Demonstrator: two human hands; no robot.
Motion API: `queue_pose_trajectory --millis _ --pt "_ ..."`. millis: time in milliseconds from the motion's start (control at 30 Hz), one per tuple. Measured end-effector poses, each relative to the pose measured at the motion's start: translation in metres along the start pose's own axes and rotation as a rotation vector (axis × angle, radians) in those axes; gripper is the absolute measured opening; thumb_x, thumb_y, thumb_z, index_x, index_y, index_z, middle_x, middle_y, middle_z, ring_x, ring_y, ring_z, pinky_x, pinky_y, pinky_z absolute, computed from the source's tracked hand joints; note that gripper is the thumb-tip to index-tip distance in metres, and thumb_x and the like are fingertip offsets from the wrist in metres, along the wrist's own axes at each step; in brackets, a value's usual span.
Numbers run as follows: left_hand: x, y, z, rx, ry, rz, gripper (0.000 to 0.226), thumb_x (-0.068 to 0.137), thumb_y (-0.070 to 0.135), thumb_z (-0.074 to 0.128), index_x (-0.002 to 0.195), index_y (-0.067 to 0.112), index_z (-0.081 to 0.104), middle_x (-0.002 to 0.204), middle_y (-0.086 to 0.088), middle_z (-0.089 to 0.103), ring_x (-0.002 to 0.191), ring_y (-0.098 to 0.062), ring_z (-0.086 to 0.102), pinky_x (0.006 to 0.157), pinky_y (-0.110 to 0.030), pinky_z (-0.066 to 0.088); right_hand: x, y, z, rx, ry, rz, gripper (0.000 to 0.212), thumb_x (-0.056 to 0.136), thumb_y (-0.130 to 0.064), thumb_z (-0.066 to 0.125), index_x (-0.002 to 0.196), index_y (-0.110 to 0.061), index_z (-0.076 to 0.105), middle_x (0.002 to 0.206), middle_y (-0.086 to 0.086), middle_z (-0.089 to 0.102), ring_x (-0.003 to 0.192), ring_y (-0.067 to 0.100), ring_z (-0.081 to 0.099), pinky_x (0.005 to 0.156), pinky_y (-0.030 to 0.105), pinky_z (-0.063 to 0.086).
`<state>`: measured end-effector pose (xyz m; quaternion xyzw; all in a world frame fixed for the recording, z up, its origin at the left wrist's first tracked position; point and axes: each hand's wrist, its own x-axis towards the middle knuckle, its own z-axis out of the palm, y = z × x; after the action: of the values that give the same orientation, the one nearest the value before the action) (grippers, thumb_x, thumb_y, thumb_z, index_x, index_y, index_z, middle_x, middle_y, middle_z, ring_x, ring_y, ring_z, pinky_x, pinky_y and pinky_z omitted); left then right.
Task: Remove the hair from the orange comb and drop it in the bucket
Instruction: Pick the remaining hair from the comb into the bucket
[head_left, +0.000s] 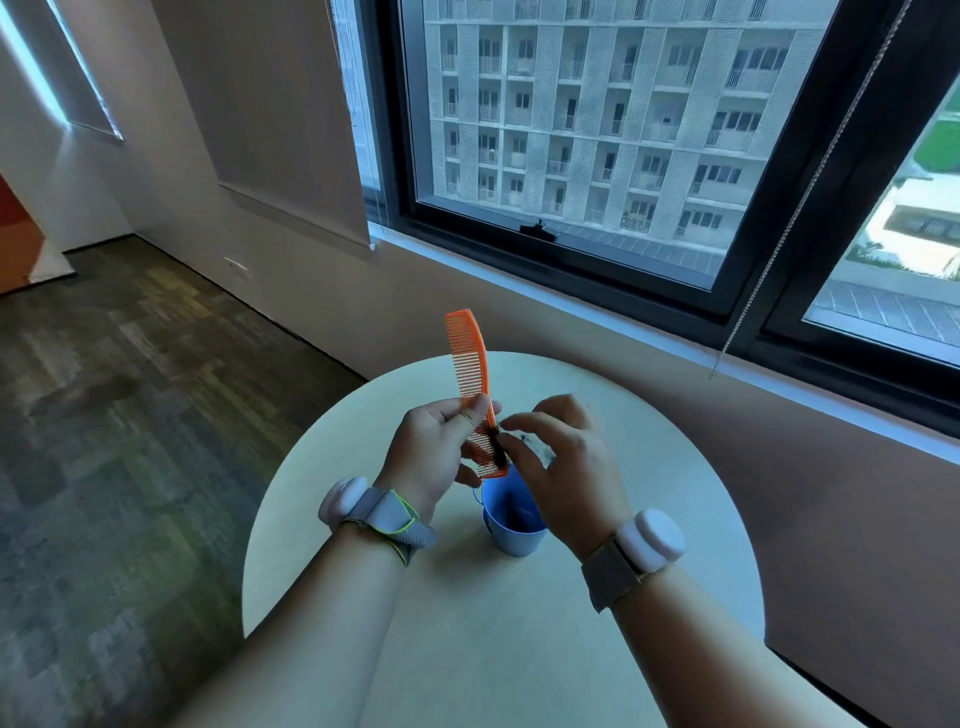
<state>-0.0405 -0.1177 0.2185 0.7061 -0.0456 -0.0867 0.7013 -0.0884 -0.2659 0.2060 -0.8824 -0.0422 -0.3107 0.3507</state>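
My left hand grips an orange comb near its lower end and holds it upright above the table. A dark clump of hair is caught in the comb's lower teeth. My right hand is right beside it, thumb and forefinger pinching at the hair. A small blue bucket stands on the table just below both hands, partly hidden by my right hand.
The round pale table stands beside a wall with a large dark-framed window. A blind's bead chain hangs at the right. Carpeted floor lies to the left.
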Motion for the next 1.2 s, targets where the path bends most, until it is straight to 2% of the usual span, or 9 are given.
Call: queue_pose_trajectory --millis 233,433,500,600,767,867,933,1033,1200 --pt "-0.002 0.0 0.006 0.217 0.086 0.147 0.029 0.097 0.031 0.062 0.08 0.011 0.077 0.06 -0.015 0.068 0.046 -0.036 0.065 0.047 -0.048 0.056 0.003 -0.003 0.004 -0.036 0.012 -0.099 0.012 0.081 -0.015 0.075 0.09 -0.022 0.08 0.081 -0.001 0.067 0.077 0.026 0.059 0.063 0.032 0.052" --pt "0.002 -0.006 0.008 0.345 0.114 0.192 0.039 0.096 0.033 0.062 0.068 0.008 0.071 0.049 -0.009 0.063 0.04 -0.026 0.062 0.045 -0.036 0.052 0.002 -0.002 0.009 -0.172 -0.065 -0.181 0.017 0.084 -0.014 0.055 0.082 -0.014 0.072 0.08 0.002 0.06 0.074 0.024 0.053 0.061 0.031 0.048" --pt "0.001 -0.009 0.011 0.389 0.133 0.215 0.044 0.096 0.033 0.063 0.062 0.005 0.065 0.045 -0.001 0.055 0.039 -0.016 0.052 0.044 -0.027 0.043 0.002 0.0 0.012 -0.136 -0.141 -0.143 0.016 0.082 -0.01 0.049 0.081 -0.01 0.066 0.081 0.004 0.056 0.076 0.024 0.051 0.064 0.034 0.047" --pt "0.001 -0.013 0.013 0.314 0.144 0.185 0.045 0.096 0.03 0.063 0.06 0.002 0.06 0.043 -0.001 0.048 0.043 -0.021 0.044 0.045 -0.027 0.037 0.005 0.001 0.014 -0.006 -0.26 -0.006 0.01 0.088 0.0 0.055 0.083 -0.007 0.062 0.085 0.003 0.053 0.081 0.023 0.051 0.072 0.037 0.045" --pt "0.005 -0.019 0.017 0.225 0.191 0.057 0.041 0.091 0.028 0.065 0.056 0.006 0.06 0.048 0.003 0.042 0.053 -0.018 0.04 0.055 -0.032 0.041 0.001 0.0 0.007 0.327 -0.394 0.224 0.013 0.095 -0.014 0.055 0.083 -0.016 0.059 0.082 -0.003 0.054 0.075 0.01 0.05 0.073 0.03 0.041" --pt "0.007 -0.017 0.012 0.157 0.209 -0.069 0.034 0.087 0.025 0.064 0.056 0.014 0.069 0.05 0.0 0.055 0.052 -0.021 0.053 0.055 -0.036 0.056 -0.005 -0.003 0.008 0.365 -0.356 0.184 0.011 0.091 -0.024 0.055 0.081 -0.023 0.058 0.085 -0.005 0.054 0.079 0.009 0.052 0.076 0.03 0.044" --pt "0.006 -0.015 0.009 0.212 0.223 -0.047 0.036 0.086 0.024 0.064 0.053 0.012 0.066 0.048 0.0 0.054 0.048 -0.017 0.05 0.051 -0.027 0.049 -0.007 -0.002 0.008 0.241 -0.316 0.126 0.008 0.094 -0.028 0.061 0.099 -0.025 0.066 0.096 -0.009 0.055 0.085 0.005 0.054 0.078 0.02 0.045" --pt "-0.001 -0.012 0.01 0.32 0.275 0.029 0.033 0.086 0.024 0.063 0.057 0.008 0.067 0.048 -0.003 0.057 0.048 -0.016 0.05 0.046 -0.026 0.04 -0.006 0.0 0.01 0.084 -0.262 0.074 0.033 0.091 -0.032 0.068 0.124 -0.03 0.068 0.102 -0.009 0.057 0.088 0.005 0.055 0.078 0.013 0.041" --pt "-0.005 -0.013 0.012 0.502 0.356 0.194 0.044 0.088 0.022 0.064 0.052 0.001 0.048 0.044 -0.003 0.039 0.047 -0.017 0.03 0.046 -0.031 0.027 -0.01 -0.002 0.014 0.153 -0.14 -0.003 0.019 0.086 -0.024 0.068 0.102 -0.023 0.079 0.085 -0.002 0.065 0.082 0.012 0.06 0.073 0.026 0.049"
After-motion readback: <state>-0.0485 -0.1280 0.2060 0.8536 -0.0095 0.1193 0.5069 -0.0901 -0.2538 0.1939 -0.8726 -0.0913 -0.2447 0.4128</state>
